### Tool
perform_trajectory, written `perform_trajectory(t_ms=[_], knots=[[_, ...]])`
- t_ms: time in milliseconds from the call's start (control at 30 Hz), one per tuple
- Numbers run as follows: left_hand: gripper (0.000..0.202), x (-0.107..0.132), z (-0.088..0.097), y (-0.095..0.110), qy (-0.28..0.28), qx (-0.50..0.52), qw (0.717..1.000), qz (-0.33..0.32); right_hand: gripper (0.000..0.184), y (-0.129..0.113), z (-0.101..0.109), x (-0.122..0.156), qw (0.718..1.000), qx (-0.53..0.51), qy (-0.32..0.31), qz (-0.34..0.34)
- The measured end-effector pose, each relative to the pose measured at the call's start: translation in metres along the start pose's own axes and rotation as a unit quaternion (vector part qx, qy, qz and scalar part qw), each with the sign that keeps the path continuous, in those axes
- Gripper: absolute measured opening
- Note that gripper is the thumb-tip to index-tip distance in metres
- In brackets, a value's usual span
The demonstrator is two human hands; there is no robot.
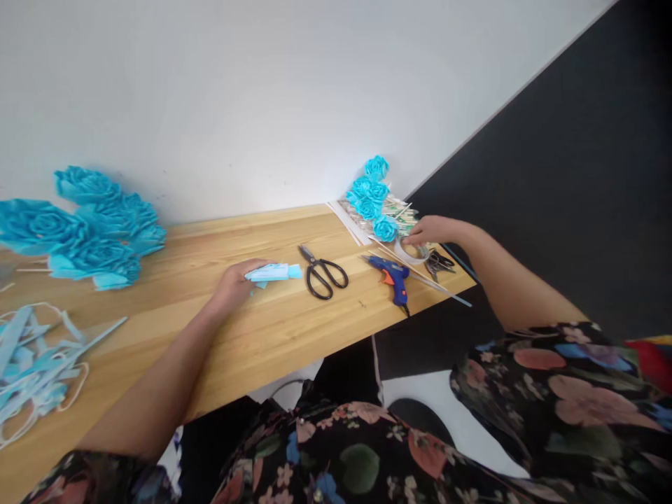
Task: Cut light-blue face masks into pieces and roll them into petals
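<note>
My left hand [239, 278] rests low over the wooden table, closed around a small stack of light blue paper pieces [273, 272]. Its thumb is on the near side and strips stick out to the right. At the table's right end, my right hand [431, 229] reaches down with bent fingers at the upper rim of a roll of whitish tape [412, 260]. The fingertips overlap the rim and are partly hidden. Between my hands lie black-handled scissors [326, 274], blades pointing away, and a blue glue gun [393, 276] with an orange trigger.
Blue paper flowers [99, 224] are heaped at the left, above a tangle of blue and white strips [39, 364]. More blue flowers [367, 194] stand by the wall near thin sticks [403, 212]. Small pliers [438, 264] lie near the table's [246, 357] right edge.
</note>
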State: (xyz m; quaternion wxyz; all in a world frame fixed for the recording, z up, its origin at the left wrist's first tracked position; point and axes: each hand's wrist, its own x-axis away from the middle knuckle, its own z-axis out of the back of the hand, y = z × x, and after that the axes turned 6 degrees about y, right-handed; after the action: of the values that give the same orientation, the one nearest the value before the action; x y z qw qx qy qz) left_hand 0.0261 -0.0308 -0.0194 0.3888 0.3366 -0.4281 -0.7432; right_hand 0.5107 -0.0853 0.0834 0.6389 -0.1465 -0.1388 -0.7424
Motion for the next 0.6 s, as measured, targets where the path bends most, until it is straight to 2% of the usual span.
perform_trajectory(t_ms=[133, 267, 467, 600], knots=[[0.037, -0.001, 0.000, -0.005, 0.003, -0.015, 1.000, -0.015, 0.046, -0.021, -0.024, 0.011, 0.998, 0.062, 0.027, -0.016], [0.037, -0.002, 0.000, -0.005, -0.003, -0.025, 0.999, -0.021, 0.037, -0.034, -0.038, 0.019, 0.988, 0.096, 0.089, -0.086], [0.037, -0.003, -0.002, -0.007, -0.001, -0.009, 1.000, -0.016, 0.031, -0.043, -0.037, 0.030, 0.976, 0.063, 0.142, -0.153], [0.036, -0.005, -0.004, -0.013, 0.002, -0.006, 0.999, -0.045, 0.032, -0.043, -0.035, 0.035, 0.968, 0.073, 0.149, -0.188]])
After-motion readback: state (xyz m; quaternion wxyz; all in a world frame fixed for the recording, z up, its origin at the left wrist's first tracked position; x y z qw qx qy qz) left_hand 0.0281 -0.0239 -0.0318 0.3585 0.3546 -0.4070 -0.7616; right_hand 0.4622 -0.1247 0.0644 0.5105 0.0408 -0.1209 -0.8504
